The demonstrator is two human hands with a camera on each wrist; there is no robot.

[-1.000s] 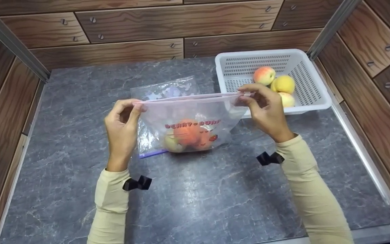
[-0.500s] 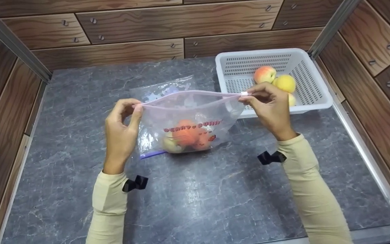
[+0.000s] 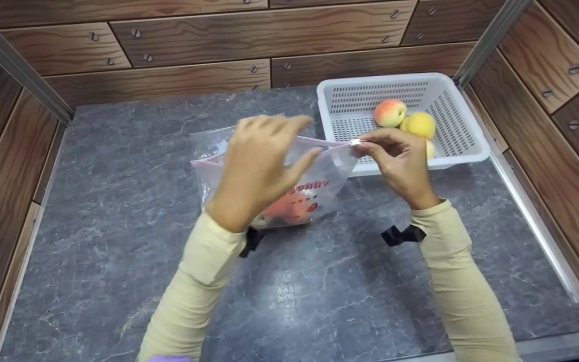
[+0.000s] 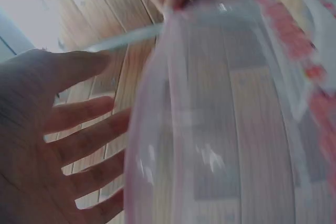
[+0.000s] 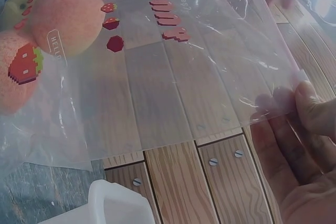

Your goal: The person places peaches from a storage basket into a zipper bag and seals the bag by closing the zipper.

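A clear zip bag with a pink rim and red print (image 3: 337,163) stands on the table with its mouth partly open. Peaches (image 5: 71,17) and a paler fruit lie at its bottom. My right hand (image 3: 402,163) pinches the bag's top right corner, by the white zip slider (image 3: 355,143). In front of the bag's mouth, my left hand (image 3: 259,168) is off the rim, fingers and thumb spread, and hides the bag's middle. The left wrist view shows that left hand (image 4: 63,135) beside the pink rim, holding nothing.
A white plastic basket (image 3: 470,146) at the back right holds a peach (image 3: 390,112), a yellow fruit (image 3: 421,124) and others partly covered by my right hand. Another clear bag (image 3: 209,140) lies flat behind. Wood-patterned walls (image 3: 194,40) surround the grey table (image 3: 103,226).
My left hand has let go of the bag's left corner and moved right, across its mouth. The mouth has opened from nearly closed. My right hand stays at the right corner.
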